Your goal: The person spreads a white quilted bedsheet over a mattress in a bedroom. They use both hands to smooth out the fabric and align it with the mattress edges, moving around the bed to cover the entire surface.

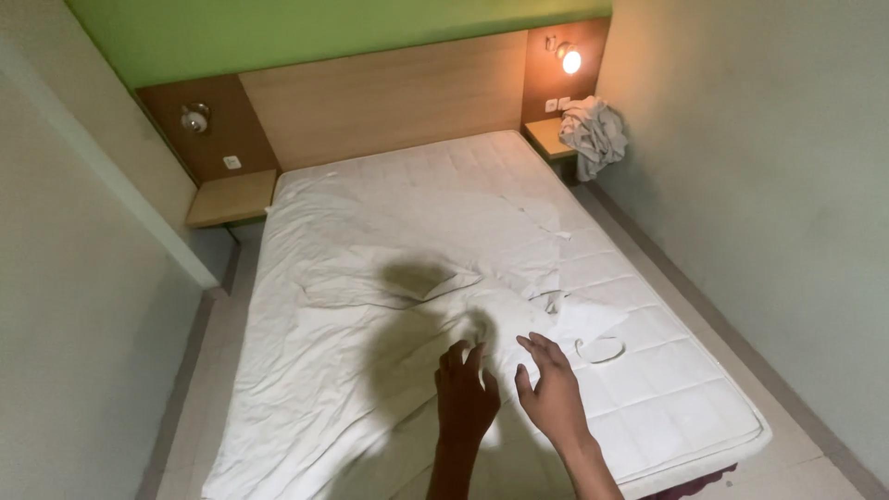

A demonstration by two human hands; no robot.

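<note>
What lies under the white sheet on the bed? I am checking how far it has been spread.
The bare quilted mattress shows right of the crumpled white sheet. Whatever lies beneath the sheet itself is covered.

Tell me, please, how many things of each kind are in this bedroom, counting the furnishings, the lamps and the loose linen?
Mattress: 1
Headboard: 1
Bedside shelves, one on each side: 2
Wall lamps, one unlit, one lit: 2
White sheet spread crumpled on the mattress: 1
Bundle of cloth on a shelf: 1
Hands, left and right, over the sheet: 2
Total: 10
</note>
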